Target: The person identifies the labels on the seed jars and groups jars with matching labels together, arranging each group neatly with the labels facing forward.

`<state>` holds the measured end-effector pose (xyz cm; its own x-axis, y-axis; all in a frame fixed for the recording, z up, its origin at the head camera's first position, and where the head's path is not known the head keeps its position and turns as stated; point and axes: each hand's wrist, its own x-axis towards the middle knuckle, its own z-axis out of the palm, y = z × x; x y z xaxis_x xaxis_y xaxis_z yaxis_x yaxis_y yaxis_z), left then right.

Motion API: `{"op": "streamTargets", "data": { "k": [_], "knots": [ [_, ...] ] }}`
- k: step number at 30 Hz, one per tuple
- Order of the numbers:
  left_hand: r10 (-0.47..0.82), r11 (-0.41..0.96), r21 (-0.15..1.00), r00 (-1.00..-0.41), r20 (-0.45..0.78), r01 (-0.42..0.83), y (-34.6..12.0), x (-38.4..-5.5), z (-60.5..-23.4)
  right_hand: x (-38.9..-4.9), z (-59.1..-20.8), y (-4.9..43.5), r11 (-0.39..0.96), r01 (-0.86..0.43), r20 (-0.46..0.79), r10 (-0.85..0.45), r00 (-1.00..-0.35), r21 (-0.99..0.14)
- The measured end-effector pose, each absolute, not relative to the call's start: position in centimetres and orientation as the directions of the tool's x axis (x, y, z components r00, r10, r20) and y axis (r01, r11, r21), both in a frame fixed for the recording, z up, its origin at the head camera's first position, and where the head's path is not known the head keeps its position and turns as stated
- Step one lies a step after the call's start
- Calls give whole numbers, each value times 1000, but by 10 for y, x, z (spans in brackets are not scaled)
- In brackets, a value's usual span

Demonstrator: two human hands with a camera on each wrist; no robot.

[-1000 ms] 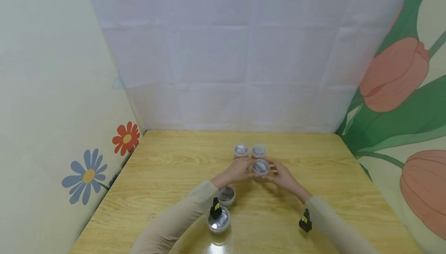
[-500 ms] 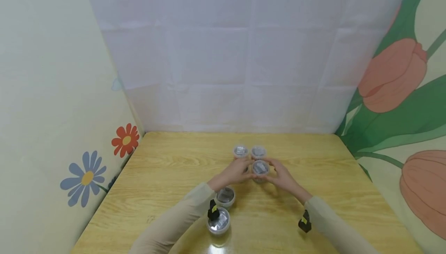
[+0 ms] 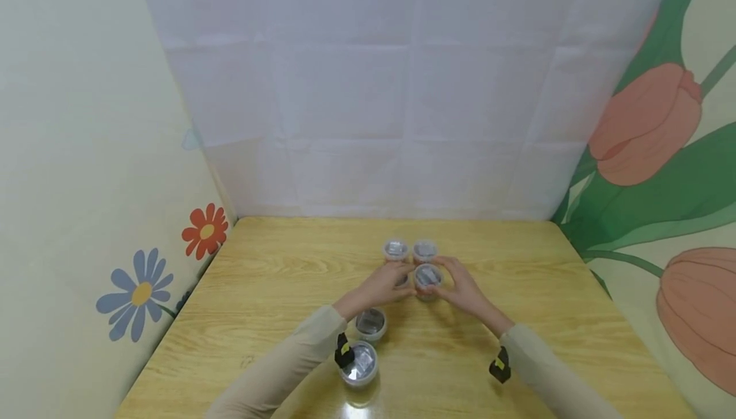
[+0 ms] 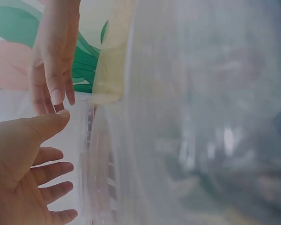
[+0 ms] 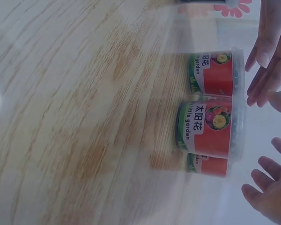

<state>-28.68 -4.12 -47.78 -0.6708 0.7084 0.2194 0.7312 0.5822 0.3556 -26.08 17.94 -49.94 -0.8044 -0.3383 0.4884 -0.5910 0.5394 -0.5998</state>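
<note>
Small lidded plastic tubs with a red printed "little garden" label stand grouped at the back middle. The near right tub (image 3: 428, 276) has my right hand (image 3: 464, 291) beside it, thumb and fingers spread close around its rim. My left hand (image 3: 381, 286) is at the left, partly covering another tub (image 3: 402, 281). In the right wrist view the front tub (image 5: 208, 126) stands upright on the table, with fingers (image 5: 267, 180) apart from its lid. My left hand (image 4: 18, 164) shows loosely spread fingers in the left wrist view. Neither hand holds anything.
Two more tubs form the group's back row, left (image 3: 395, 250) and right (image 3: 425, 251). Nearer the body stand two others, one (image 3: 370, 323) below my left wrist and one (image 3: 359, 365) by the left sleeve. The wooden table (image 3: 489, 253) meets a white cloth backdrop (image 3: 345, 119).
Both hands have loosened from the near right tub, the left drawing slightly left and its fingers moving off the rim. The tub stays in its spot in the group.
</note>
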Motion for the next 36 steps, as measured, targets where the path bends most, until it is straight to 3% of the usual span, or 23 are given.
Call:
{"op": "streamTargets", "data": {
  "k": [12,21,36],
  "knots": [
    [695,597,377,-691,198,709,-50,-284,-478,-252,-493,165,520,-604,460,-391,-797,-604],
    [700,601,378,-692,176,704,-54,-278,-471,-248,-490,154,475,-710,555,-444,-703,-520],
    [719,599,331,-672,178,729,-64,-270,-465,-240,-486,145,474,-694,522,-457,-720,-543]
  ]
}}
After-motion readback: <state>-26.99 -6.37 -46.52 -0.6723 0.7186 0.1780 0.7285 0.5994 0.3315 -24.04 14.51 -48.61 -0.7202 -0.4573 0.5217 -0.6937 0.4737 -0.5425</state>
